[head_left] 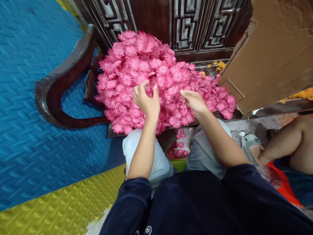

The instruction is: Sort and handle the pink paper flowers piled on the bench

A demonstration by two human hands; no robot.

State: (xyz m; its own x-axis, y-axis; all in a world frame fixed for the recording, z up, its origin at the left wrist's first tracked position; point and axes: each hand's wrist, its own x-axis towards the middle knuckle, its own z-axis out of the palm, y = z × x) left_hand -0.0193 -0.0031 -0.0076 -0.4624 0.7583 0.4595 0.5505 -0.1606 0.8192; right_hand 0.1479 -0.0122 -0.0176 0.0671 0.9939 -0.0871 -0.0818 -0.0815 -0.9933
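**A:** Which step does the person seem to be at?

**B:** Sorting or picking, as far as one can judge. Both hands are in the big heap of pink, many-petalled artificial flower heads (156, 75) that lies piled on the dark carved wooden bench (61, 88). The left hand (146, 101) rests on the near slope of the heap with its fingers curled loosely, thumb and forefinger drawn close as if pinching a flower; whether one is actually gripped cannot be told. The right hand (194, 101) lies just beside it on the heap, toward the cardboard side, fingers narrowed and pointing into the flowers, apparently touching them rather than lifting any.

**A:** And the next move?

**B:** Probably a fine pinch to free a single head without dragging its neighbours off the heap's edge. A few pink heads (177, 147) already lie on the floor below the heap, between the person's knees.

**A:** What else stands near the heap?

**B:** A brown cardboard box flap (271, 55) leans just beside it, some orange petals (217, 65) lie behind it, and a second person's bare arm (288, 140) is well apart from it. Blue and yellow foam mats (29, 114) cover the floor on the heap's other side.

**A:** Any writing?

**B:** Only a small white mark on the person's dark shirt (195, 209), cut off by the picture's edge and unreadable.
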